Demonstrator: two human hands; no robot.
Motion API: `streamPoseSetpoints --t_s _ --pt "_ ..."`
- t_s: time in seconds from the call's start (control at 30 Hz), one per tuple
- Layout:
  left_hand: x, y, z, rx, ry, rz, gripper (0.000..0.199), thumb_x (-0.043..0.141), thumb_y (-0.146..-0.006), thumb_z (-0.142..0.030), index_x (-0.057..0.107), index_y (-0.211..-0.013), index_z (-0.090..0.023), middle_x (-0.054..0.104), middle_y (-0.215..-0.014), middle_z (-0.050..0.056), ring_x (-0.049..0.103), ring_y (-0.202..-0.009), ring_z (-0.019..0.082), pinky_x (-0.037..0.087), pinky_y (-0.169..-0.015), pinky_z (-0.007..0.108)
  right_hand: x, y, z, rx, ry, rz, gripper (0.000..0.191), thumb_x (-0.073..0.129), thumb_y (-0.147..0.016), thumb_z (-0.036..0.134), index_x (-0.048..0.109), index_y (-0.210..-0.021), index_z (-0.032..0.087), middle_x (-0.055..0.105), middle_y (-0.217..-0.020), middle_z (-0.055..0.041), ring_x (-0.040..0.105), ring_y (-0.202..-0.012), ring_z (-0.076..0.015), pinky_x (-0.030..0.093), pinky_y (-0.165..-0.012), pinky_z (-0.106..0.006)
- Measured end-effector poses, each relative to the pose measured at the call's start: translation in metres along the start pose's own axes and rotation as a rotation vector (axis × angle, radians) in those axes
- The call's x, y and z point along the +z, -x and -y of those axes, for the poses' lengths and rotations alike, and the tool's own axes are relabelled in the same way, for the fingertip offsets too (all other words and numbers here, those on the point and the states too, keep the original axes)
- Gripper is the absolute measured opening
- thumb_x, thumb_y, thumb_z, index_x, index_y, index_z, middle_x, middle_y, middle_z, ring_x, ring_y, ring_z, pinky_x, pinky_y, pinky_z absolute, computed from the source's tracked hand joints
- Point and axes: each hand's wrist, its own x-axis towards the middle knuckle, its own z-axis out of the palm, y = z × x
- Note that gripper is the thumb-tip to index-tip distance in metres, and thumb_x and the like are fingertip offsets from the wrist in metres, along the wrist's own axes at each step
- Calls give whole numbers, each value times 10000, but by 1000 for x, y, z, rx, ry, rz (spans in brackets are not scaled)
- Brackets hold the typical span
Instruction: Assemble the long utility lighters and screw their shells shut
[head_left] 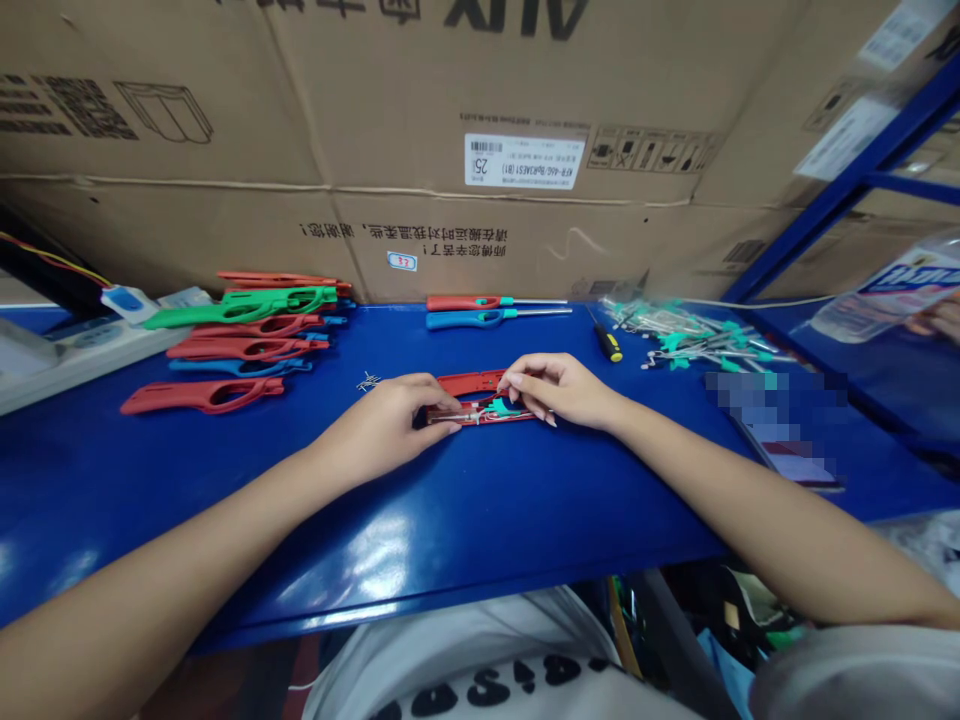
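Note:
An opened red gas lighter housing point(489, 415) lies on the blue table in front of me, with a metal rod, a green part point(501, 406) and thin wires inside. My left hand point(397, 412) grips its left end between thumb and fingers. Over its right end, my right hand point(559, 390) has its fingers closed in a pinch near the green part and a wire; what sits between the fingertips is hidden. Just behind lies the other red half-shell point(471, 382), partly covered by my hands. A small pile of screws point(368, 381) is left of them.
Red, green and blue lighter shells point(202, 396) are stacked at the left beside a white power strip point(90, 345). Two assembled lighters point(465, 319) lie at the back. Rightward are a screwdriver point(609, 342), metal-and-green lighter inserts point(697, 335) and a phone point(795, 450). Another person's hand point(941, 318) is near a plastic bottle point(885, 290).

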Motion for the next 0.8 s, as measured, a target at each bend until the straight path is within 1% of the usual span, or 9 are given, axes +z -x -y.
streamPoseSetpoints --t_s 0.13,0.27,0.4,0.53,0.63,0.7,0.8 --pt "1 1 0 -9 -1 -6 235 643 -906 -361 754 -1065 -227 697 -932 38 622 -735 157 499 -710 288 0 0 0 3 -1 2 304 603 -932 449 654 -956 150 624 -692 20 475 -422 -40 393 -381 -165" --pt "2 1 0 4 18 -12 250 592 -943 -371 769 -1038 -222 695 -923 50 624 -719 150 481 -672 269 0 0 0 -4 -6 6 294 605 -930 438 660 -957 150 630 -725 14 481 -430 -38 391 -378 -164" --pt "5 2 -2 -17 31 -27 228 621 -925 -332 779 -1025 -203 697 -907 60 613 -675 138 470 -643 262 1 0 1 -3 5 10 283 605 -929 429 662 -958 153 629 -738 12 479 -440 -39 389 -377 -163" --pt "5 3 -4 -42 15 -28 216 628 -922 -293 781 -1044 -201 704 -916 63 628 -706 147 473 -662 267 2 1 3 -5 36 5 293 606 -923 436 668 -962 152 639 -768 5 477 -446 -40 388 -380 -168" --pt "4 2 -3 -36 17 -29 213 620 -929 -273 783 -1049 -210 707 -909 57 639 -725 149 475 -673 266 4 2 4 -14 73 7 331 608 -918 450 683 -1037 151 670 -782 -10 480 -456 -54 394 -399 -187" --pt "3 2 -3 -26 29 -33 203 633 -923 -269 786 -1047 -220 704 -891 50 637 -718 147 476 -675 264 5 4 4 -56 138 14 345 607 -922 434 703 -1092 149 686 -771 -18 493 -484 -71 403 -439 -203" --pt "3 2 -3 0 28 -39 186 643 -918 -275 789 -1021 -225 704 -874 46 638 -732 154 484 -699 274 6 7 5 -194 291 36 309 604 -930 366 734 -1113 154 725 -836 -40 524 -554 -85 420 -518 -218"
